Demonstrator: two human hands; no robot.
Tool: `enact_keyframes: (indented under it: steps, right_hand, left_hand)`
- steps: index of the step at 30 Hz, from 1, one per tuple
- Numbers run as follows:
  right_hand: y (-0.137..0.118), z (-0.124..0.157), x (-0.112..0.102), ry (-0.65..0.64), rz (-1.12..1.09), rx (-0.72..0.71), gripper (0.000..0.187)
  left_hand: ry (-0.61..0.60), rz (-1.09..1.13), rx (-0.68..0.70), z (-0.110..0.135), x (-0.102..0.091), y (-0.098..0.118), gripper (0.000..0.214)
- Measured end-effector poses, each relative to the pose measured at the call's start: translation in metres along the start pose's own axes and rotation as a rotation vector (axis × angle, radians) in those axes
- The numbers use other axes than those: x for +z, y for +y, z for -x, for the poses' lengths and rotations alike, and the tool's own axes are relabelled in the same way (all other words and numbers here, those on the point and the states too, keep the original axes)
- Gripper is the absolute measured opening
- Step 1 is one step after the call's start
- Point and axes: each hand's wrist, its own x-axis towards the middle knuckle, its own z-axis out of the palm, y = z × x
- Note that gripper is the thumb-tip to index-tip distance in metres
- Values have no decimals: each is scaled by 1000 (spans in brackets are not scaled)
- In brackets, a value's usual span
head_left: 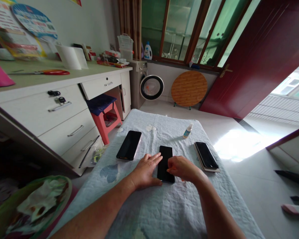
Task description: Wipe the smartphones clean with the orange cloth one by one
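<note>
Three black phones lie face up on a pale blue towel (149, 205) spread over a low table. My left hand (146, 171) lies flat beside the left edge of the middle phone (165, 156), fingers stretched out and touching it. My right hand (181, 168) is at the phone's right edge with fingers curled in a pinch on its side. The left phone (129, 145) and the right phone (206, 156) lie untouched. A small spray bottle (187, 131) stands behind them, near a crumpled white wipe (150, 127).
A white desk with drawers (64, 113) runs along the left, with a red stool (105, 114) tucked under it. A green bin with rubbish (32, 205) sits at the lower left. A washing machine (146, 84), a round wooden board (188, 88) and an open red door (251, 59) stand beyond.
</note>
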Motion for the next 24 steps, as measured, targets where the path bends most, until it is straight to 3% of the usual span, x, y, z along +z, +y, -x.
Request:
enact_keyframes:
  steps: [6,9,13,18,20,22,24]
  right_hand:
    - [14,-14,12,250,-25,103,12]
    - [13,-16,15,305,-20,135,13]
    - [5,-13,13,206,-59,18,9]
    - [-11,1,4,-159,-219,-72,10]
    - [-15,4,2,-242,-262,-71,11]
    - [-15,2,3,-214,-269,-68,11]
    - [-13,-2,6,-97,-247,-76,10]
  left_hand:
    - [20,3,4,0,3,-2,91]
    - [23,0,4,0,3,-1,93]
    - [30,7,10,0,2,-1,92]
    - [27,-11,20,0,2,-2,92]
    - [20,-18,18,0,2,-2,92]
    - [25,-17,18,-1,2,-2,91]
    - [37,-6,19,0,3,-2,90]
